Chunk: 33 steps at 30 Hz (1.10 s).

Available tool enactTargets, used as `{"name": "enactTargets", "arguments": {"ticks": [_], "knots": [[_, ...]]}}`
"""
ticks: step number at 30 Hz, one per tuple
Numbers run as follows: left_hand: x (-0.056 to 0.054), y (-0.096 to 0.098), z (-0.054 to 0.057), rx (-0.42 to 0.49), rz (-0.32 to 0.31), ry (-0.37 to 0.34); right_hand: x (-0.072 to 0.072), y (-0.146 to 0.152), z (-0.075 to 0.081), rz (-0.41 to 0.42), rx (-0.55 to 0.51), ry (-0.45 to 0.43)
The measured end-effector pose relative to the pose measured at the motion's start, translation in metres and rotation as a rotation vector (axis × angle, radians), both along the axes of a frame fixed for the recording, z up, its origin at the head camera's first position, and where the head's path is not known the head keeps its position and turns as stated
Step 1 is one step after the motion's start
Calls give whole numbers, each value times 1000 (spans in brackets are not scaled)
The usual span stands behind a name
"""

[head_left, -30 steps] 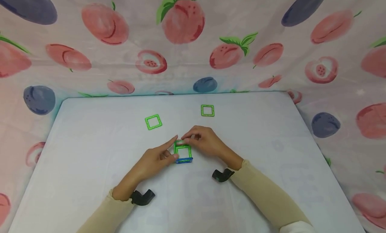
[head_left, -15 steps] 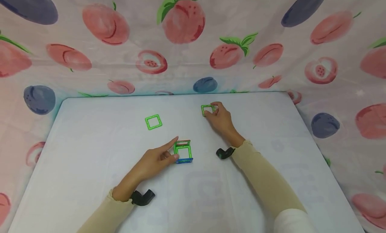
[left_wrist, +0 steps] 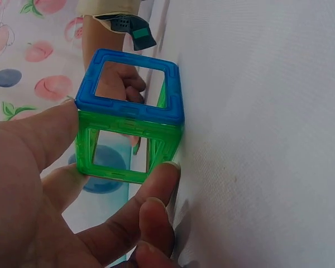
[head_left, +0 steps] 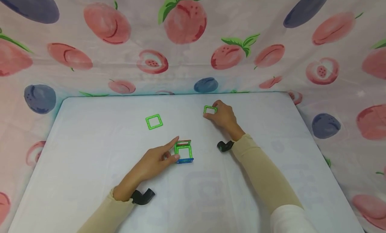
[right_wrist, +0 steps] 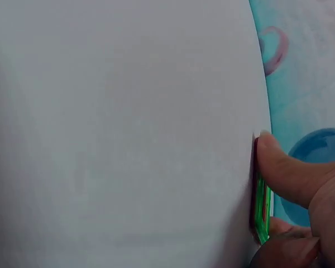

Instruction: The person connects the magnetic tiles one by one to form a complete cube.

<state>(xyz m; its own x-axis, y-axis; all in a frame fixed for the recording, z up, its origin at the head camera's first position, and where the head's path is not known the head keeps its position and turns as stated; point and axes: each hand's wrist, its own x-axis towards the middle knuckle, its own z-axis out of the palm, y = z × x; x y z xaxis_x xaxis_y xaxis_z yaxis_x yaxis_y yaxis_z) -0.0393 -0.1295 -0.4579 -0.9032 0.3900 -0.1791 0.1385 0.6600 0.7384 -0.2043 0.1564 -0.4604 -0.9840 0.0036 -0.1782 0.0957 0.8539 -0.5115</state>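
A small partly built cube of square magnetic tiles (head_left: 185,160) stands on the table, its sides green and blue with a thin reddish edge at the back. My left hand (head_left: 153,163) holds it from the left, and the left wrist view has thumb and fingertips against the edges of its green side below the blue tile (left_wrist: 128,109). Farther back on the right, my right hand (head_left: 223,115) pinches a green square magnetic tile (head_left: 210,107) between thumb and fingers. In the right wrist view that tile (right_wrist: 261,209) appears edge-on, its far side hidden.
Another green square tile (head_left: 155,127) lies flat, left of centre behind the cube. The white table (head_left: 90,142) ends at a fruit-printed cloth (head_left: 181,68) hanging behind. Black angled pieces (head_left: 143,197) are attached at both wrists.
My right hand has left the cube's back panel, reached to the back right and taken hold of the green tile there, tilting it up slightly. My left hand stays put.
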Motion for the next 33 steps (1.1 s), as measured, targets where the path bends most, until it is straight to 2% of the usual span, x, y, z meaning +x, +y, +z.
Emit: {"name": "enactTargets", "arguments": {"ticks": [3, 6, 9, 12, 15, 18, 21, 28, 33], "knots": [[0, 0, 1, -3, 1, 1, 0, 4, 3, -22, 31, -37], [-1, 0, 1, -5, 0, -1, 2, 11, 3, 2, 33, -37], [-1, 0, 1, -4, -1, -4, 6, 19, 2, 55, -34, -45], [-1, 0, 2, -3, -1, -6, 13, 26, 4, 129, -131, -110], [-1, 0, 2, -2, -1, -5, 24, 29, 9, 182, -276, -242], [-2, -1, 3, 1, -1, -4, 39, 29, 15, 198, -453, -386], [-2, -1, 3, 1, 2, -2, 55, 25, 19, 215, -570, -485], [-1, 0, 1, -5, 2, -2, 87, 13, 19, 284, -644, -566], [-2, 0, 0, 4, 4, 4, 101, 2, 15, 317, -642, -565]]}}
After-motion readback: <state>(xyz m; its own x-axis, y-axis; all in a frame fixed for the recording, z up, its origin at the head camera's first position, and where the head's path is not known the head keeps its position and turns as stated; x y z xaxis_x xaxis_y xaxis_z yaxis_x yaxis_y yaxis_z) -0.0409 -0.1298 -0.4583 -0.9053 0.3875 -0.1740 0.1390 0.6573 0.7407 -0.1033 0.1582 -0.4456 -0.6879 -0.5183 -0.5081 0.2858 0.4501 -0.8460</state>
